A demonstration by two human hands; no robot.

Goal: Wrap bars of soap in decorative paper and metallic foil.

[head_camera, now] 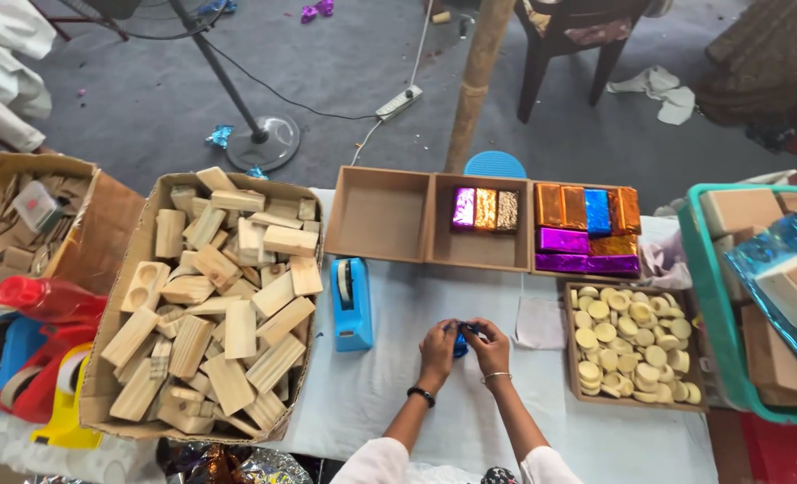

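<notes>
While both hands, left hand and right hand, pinch one blue foil-wrapped piece at lower centre, three wrapped blocks fill the middle tray above.

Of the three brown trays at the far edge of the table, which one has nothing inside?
The left tray. The middle tray holds three foil-wrapped blocks, and the right tray is filled with them.

Grey carpeted floor fills the upper frame, with a fan stand upper left and, upper right, perhaps a dark chair.
</notes>
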